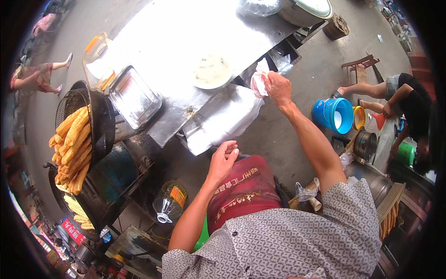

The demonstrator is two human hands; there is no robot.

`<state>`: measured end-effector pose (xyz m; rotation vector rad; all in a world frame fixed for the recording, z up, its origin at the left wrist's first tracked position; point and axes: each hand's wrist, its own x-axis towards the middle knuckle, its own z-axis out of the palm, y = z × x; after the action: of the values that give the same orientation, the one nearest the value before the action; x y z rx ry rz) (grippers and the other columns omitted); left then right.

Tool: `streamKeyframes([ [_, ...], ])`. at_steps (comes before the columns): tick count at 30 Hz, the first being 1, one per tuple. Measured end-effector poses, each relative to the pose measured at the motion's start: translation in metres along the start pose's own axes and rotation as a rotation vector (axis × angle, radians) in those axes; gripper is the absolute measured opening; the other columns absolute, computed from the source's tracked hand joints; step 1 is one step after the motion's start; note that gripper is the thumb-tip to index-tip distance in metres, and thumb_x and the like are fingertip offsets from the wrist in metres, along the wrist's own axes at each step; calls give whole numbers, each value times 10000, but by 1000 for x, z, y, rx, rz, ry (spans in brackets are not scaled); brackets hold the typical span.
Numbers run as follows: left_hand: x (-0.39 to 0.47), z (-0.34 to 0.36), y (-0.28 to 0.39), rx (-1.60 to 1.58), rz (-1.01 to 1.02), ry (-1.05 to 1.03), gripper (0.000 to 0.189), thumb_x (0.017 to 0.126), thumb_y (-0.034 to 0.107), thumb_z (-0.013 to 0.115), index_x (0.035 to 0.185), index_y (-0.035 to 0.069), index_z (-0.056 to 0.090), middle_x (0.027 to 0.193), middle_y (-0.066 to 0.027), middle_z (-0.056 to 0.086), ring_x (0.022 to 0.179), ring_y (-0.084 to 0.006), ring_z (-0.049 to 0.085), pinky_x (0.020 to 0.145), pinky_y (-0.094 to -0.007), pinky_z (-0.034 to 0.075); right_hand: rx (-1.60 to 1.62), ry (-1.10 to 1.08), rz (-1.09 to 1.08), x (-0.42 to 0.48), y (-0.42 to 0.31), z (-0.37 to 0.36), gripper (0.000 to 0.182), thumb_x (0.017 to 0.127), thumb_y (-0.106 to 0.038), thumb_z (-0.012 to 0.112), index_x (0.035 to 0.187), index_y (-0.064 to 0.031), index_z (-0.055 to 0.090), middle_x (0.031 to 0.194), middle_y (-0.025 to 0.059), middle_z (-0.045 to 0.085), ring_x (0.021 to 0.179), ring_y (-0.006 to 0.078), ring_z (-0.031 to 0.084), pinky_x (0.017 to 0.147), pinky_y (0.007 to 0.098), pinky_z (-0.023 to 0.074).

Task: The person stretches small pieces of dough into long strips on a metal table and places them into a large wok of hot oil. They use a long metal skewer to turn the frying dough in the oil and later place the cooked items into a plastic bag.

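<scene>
My right hand [279, 89] grips a crumpled pinkish-white cloth or thin plastic bag [259, 78]; which one is unclear. It is raised past the front edge of a shiny metal table [167, 118]. On that table, near the edge, sits a bowl of pale soup [212, 71]. My left hand [223, 162] hovers over my lap with nothing in it, its fingers loosely bent and the thumb apart. Beneath it is a dark red apron [247, 188] bearing writing. White plastic sheeting [223, 118] hangs along the table's front, between the bowl and my left hand.
At left, fried dough sticks [73, 146] fill a wire rack beside a dark pan [102, 122]. A metal tray [136, 97] and a clear container [95, 66] stand nearby. An oil jug [170, 198] is below. Right: a blue bucket [332, 115] and a bending person [413, 104].
</scene>
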<state>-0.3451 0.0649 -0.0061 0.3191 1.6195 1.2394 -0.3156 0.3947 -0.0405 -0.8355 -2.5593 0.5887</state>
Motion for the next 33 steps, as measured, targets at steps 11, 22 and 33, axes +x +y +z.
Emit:
streamKeyframes([
  [11,48,54,7,-935,-321,26,300,1139,174,397,1346,9,539,1253,-123,655,1127,-247,668,1016,-425,566,226,-408,-143,-159,-117,-49,105,910,-114,612,1000,-66,635,1023,141,619,961,341,632,754,461,541],
  [22,73,65,10,-925,-371,151,253,1096,97,422,1302,6,536,1232,-143,656,1111,-275,678,952,-449,583,256,-651,-360,-115,-54,-25,189,791,-80,708,923,-68,572,884,107,610,783,349,676,653,469,546],
  [33,187,116,67,-369,-220,411,183,1024,95,426,1176,0,455,1091,-181,595,914,-296,657,730,-393,565,497,-354,124,-16,100,-23,373,877,-27,742,1247,-42,700,1096,109,722,839,194,716,734,338,582],
])
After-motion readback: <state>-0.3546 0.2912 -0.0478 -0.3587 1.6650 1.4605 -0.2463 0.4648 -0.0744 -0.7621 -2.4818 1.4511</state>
